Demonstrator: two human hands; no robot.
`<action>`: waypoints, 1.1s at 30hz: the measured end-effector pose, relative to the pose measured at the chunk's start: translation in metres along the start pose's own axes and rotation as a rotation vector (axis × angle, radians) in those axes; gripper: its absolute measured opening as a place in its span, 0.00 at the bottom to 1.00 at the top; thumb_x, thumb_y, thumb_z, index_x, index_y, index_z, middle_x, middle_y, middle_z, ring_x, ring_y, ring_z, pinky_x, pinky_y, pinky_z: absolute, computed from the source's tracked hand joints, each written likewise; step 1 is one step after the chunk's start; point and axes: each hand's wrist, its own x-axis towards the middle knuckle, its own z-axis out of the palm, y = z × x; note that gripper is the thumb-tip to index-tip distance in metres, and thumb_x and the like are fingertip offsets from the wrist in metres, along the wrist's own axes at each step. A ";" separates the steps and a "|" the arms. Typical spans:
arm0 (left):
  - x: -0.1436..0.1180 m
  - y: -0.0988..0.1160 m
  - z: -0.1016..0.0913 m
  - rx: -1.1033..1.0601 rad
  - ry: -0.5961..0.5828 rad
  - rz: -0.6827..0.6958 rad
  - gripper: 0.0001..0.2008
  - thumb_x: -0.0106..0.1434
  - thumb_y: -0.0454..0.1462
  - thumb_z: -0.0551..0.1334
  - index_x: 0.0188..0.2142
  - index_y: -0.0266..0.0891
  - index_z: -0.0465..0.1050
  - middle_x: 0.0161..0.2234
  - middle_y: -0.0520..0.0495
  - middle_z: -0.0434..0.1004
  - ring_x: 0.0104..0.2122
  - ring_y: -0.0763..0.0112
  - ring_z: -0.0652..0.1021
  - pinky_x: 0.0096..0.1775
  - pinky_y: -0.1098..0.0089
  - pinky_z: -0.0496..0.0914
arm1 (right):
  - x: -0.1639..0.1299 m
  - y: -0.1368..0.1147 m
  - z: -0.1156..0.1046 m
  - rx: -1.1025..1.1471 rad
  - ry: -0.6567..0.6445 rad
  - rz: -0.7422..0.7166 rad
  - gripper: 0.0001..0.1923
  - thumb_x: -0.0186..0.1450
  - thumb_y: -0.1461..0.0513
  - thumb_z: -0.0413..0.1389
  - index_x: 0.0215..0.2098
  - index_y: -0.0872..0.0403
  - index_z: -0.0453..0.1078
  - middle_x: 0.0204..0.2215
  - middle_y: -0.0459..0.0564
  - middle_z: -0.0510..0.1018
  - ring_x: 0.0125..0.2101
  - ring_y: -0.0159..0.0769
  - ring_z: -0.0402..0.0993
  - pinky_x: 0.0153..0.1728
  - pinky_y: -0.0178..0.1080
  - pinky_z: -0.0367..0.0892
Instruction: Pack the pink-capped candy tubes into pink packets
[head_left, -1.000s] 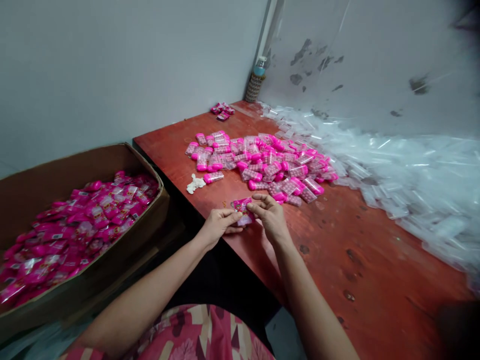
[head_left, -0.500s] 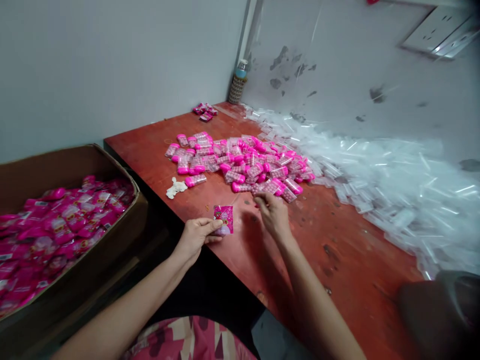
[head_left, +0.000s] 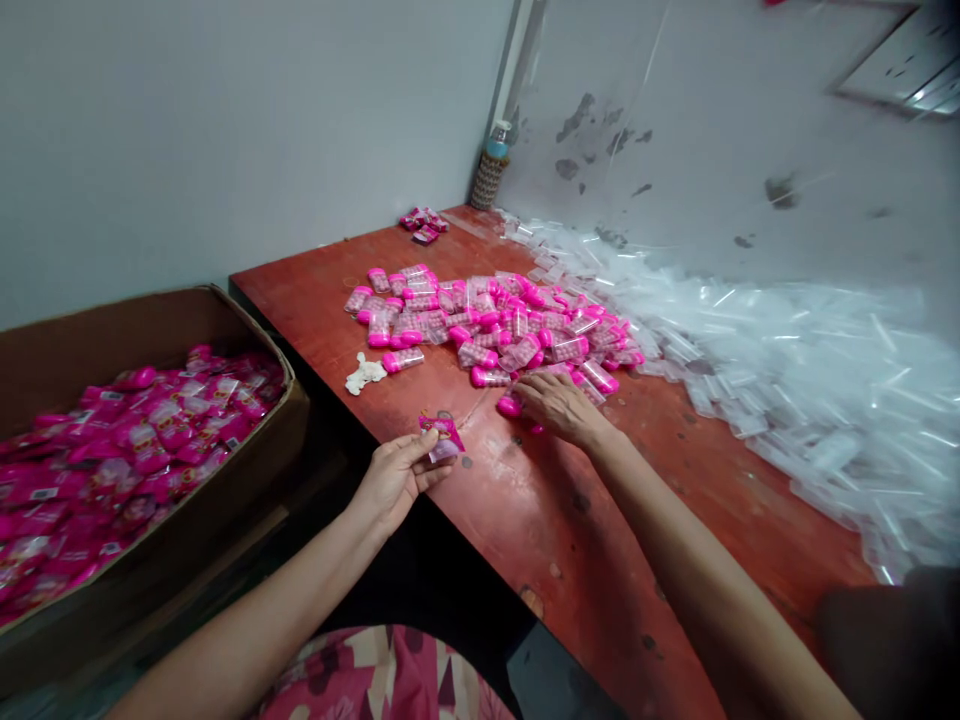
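My left hand [head_left: 394,475] pinches a small pink printed packet [head_left: 442,438] between thumb and fingers, just above the table's near edge. The packet is tilted. Further right, my right hand [head_left: 559,403] reaches palm down to the near edge of a heap of small clear bottles with pink caps [head_left: 517,322]. Small pale pink balls show inside them. Its fingers curl over a pink-capped bottle [head_left: 508,405], whose cap shows at the fingertips; the rest of it is hidden under the hand.
Many pink packets fill a cardboard box [head_left: 296,395] at left. Clear plastic pieces [head_left: 750,340] are heaped along the right wall. A crumpled white scrap [head_left: 365,373], a few pink packets [head_left: 424,222] and a bottle in a woven cover [head_left: 489,170] also stand or lie on the red table [head_left: 480,500].
My right hand has lowered onto the near edge of the heap, and a pink cap now shows at its fingertips. The packet in my left hand has tilted. The view has shifted slightly.
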 end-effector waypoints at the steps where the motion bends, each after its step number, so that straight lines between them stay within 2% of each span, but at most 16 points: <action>1: 0.000 0.000 0.000 -0.005 -0.006 -0.003 0.06 0.52 0.34 0.64 0.28 0.29 0.72 0.27 0.42 0.77 0.26 0.70 0.77 0.29 0.72 0.74 | 0.000 -0.002 0.000 0.012 -0.001 0.006 0.17 0.65 0.58 0.46 0.50 0.54 0.61 0.47 0.56 0.69 0.46 0.43 0.61 0.42 0.41 0.51; 4: 0.000 -0.001 -0.001 -0.021 0.008 -0.005 0.06 0.52 0.32 0.63 0.29 0.29 0.72 0.27 0.41 0.77 0.27 0.69 0.77 0.29 0.72 0.74 | 0.002 -0.007 0.001 0.012 0.003 0.020 0.18 0.64 0.56 0.46 0.49 0.56 0.62 0.44 0.57 0.70 0.43 0.43 0.63 0.40 0.40 0.52; 8: 0.002 -0.003 0.001 -0.068 0.080 -0.020 0.06 0.52 0.32 0.63 0.29 0.29 0.71 0.27 0.41 0.76 0.27 0.67 0.78 0.27 0.74 0.74 | 0.010 -0.009 0.002 0.025 0.033 0.055 0.15 0.63 0.61 0.46 0.46 0.57 0.64 0.40 0.56 0.71 0.39 0.42 0.64 0.38 0.40 0.52; 12: 0.002 -0.005 0.000 -0.156 0.101 -0.001 0.08 0.51 0.34 0.65 0.29 0.29 0.70 0.26 0.42 0.76 0.27 0.67 0.78 0.26 0.73 0.74 | 0.021 -0.011 0.005 0.064 0.078 0.117 0.11 0.59 0.63 0.47 0.35 0.59 0.68 0.33 0.58 0.73 0.35 0.43 0.66 0.35 0.40 0.53; 15: 0.001 -0.004 -0.002 -0.221 0.129 0.010 0.09 0.50 0.34 0.65 0.29 0.30 0.70 0.24 0.44 0.76 0.24 0.68 0.78 0.25 0.73 0.74 | 0.023 -0.021 0.003 0.122 0.132 0.221 0.12 0.60 0.62 0.44 0.28 0.58 0.67 0.27 0.59 0.73 0.32 0.43 0.68 0.33 0.41 0.55; 18: 0.002 -0.001 -0.003 -0.268 0.162 -0.001 0.08 0.51 0.35 0.65 0.29 0.30 0.69 0.24 0.44 0.76 0.24 0.68 0.77 0.26 0.71 0.74 | 0.012 -0.049 -0.011 0.224 0.201 0.388 0.15 0.63 0.60 0.40 0.32 0.59 0.65 0.24 0.58 0.74 0.25 0.41 0.70 0.26 0.39 0.57; 21: 0.005 -0.001 -0.003 -0.304 0.166 -0.007 0.09 0.52 0.35 0.64 0.29 0.31 0.69 0.25 0.44 0.76 0.26 0.66 0.78 0.29 0.69 0.74 | -0.009 -0.099 -0.030 0.484 0.236 0.522 0.16 0.67 0.59 0.34 0.37 0.55 0.61 0.22 0.50 0.75 0.19 0.33 0.70 0.22 0.34 0.60; 23: 0.007 -0.003 -0.001 -0.323 0.157 -0.008 0.08 0.51 0.35 0.65 0.29 0.31 0.68 0.25 0.44 0.75 0.27 0.66 0.78 0.30 0.68 0.74 | -0.022 -0.137 -0.042 0.986 0.196 0.613 0.14 0.66 0.55 0.38 0.34 0.52 0.61 0.21 0.47 0.75 0.18 0.33 0.71 0.21 0.33 0.62; 26: 0.007 -0.008 0.003 -0.334 0.130 -0.006 0.08 0.51 0.34 0.65 0.28 0.32 0.67 0.24 0.47 0.74 0.25 0.69 0.77 0.28 0.70 0.73 | -0.028 -0.181 -0.049 1.327 0.184 0.751 0.14 0.63 0.51 0.43 0.29 0.51 0.61 0.16 0.44 0.72 0.16 0.34 0.70 0.19 0.34 0.63; 30: 0.001 -0.013 0.010 -0.320 0.063 0.048 0.10 0.48 0.34 0.67 0.26 0.33 0.66 0.22 0.50 0.72 0.21 0.75 0.74 0.25 0.75 0.70 | -0.020 -0.202 -0.045 1.538 0.242 0.870 0.15 0.60 0.49 0.47 0.30 0.51 0.62 0.18 0.44 0.72 0.15 0.33 0.68 0.16 0.34 0.64; 33: -0.005 -0.014 0.013 -0.205 -0.003 0.067 0.13 0.47 0.38 0.67 0.25 0.32 0.66 0.19 0.49 0.71 0.18 0.75 0.72 0.20 0.75 0.67 | -0.017 -0.203 -0.041 1.630 0.265 0.846 0.14 0.61 0.50 0.46 0.32 0.52 0.62 0.18 0.44 0.72 0.16 0.32 0.68 0.17 0.34 0.65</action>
